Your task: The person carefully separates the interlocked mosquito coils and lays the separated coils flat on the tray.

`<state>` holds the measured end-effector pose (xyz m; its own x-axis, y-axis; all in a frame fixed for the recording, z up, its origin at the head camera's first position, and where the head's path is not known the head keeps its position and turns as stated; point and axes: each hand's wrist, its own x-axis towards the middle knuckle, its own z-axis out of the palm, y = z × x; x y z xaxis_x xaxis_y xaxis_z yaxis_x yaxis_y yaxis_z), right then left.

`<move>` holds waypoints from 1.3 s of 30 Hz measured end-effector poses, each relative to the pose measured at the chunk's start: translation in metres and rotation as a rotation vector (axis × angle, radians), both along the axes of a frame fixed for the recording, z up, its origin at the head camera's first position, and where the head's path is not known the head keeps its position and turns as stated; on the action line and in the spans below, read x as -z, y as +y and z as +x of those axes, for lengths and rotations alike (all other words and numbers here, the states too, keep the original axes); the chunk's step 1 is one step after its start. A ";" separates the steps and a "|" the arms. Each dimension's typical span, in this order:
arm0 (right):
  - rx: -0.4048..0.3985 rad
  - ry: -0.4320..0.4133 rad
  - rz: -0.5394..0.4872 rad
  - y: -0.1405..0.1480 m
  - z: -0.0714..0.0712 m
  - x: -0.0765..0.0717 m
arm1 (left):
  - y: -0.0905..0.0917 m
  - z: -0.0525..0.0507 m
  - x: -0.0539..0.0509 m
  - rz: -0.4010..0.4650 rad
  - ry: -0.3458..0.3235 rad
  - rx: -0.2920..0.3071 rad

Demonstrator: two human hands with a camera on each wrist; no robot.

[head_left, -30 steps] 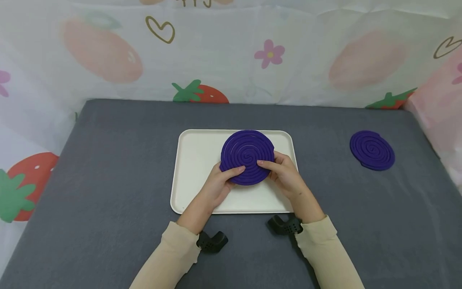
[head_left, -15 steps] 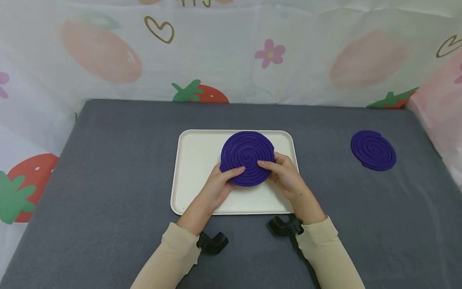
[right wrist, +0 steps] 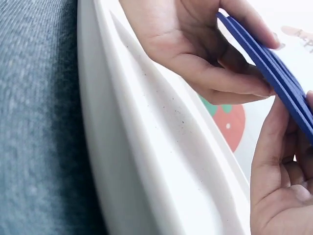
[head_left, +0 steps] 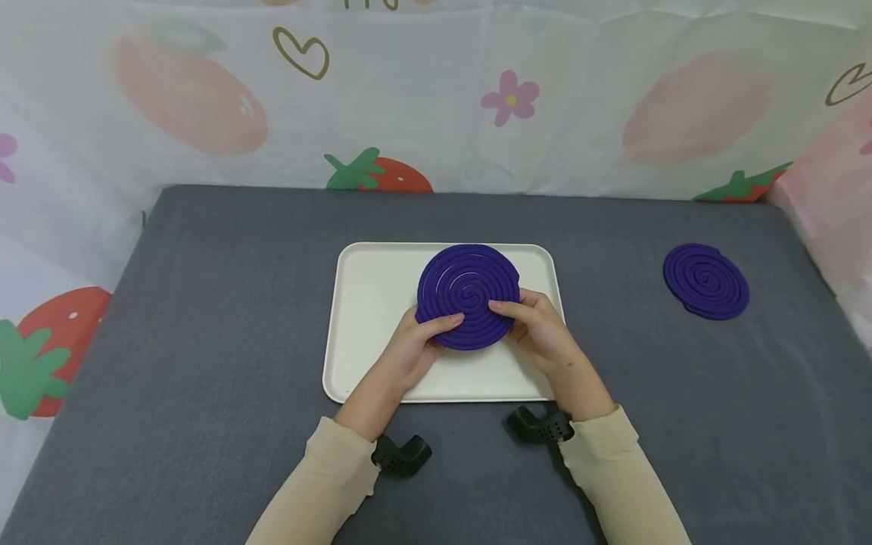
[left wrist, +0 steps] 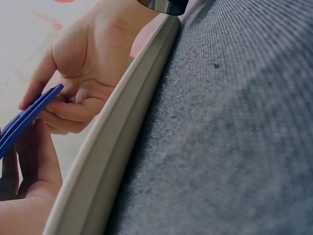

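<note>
A flat purple spiral coaster (head_left: 468, 280) is held above the white tray (head_left: 368, 333), its coiled face turned up toward the head camera. My left hand (head_left: 411, 350) grips its lower left edge, thumb on top and fingers beneath. On the lower right edge my right hand (head_left: 543, 333) pinches it the same way. Both wrist views show the coaster edge-on and tilted: the coaster (left wrist: 29, 117) appears at the left wrist view's left side, and the coaster (right wrist: 269, 68) at the right wrist view's upper right. Most fingers are hidden under it in the head view.
A second purple spiral coaster (head_left: 706, 281) lies on the grey cloth-covered table (head_left: 204, 341) at the right. Behind the table hangs a white curtain (head_left: 422, 83) printed with strawberries, flowers and hearts. Small dark specks dot the tray's rim (right wrist: 161, 112) in the right wrist view.
</note>
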<state>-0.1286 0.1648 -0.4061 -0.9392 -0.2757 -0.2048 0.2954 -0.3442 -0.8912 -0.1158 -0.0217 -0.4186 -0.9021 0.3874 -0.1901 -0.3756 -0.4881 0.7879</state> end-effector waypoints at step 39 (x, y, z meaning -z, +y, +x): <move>-0.102 -0.038 -0.288 0.003 0.001 0.004 | -0.001 0.000 0.001 -0.049 -0.014 -0.039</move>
<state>-0.1280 0.1681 -0.4099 -0.8969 -0.4198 -0.1389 0.3724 -0.5478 -0.7492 -0.1154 -0.0231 -0.4194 -0.9134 0.3420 -0.2207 -0.3682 -0.4635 0.8060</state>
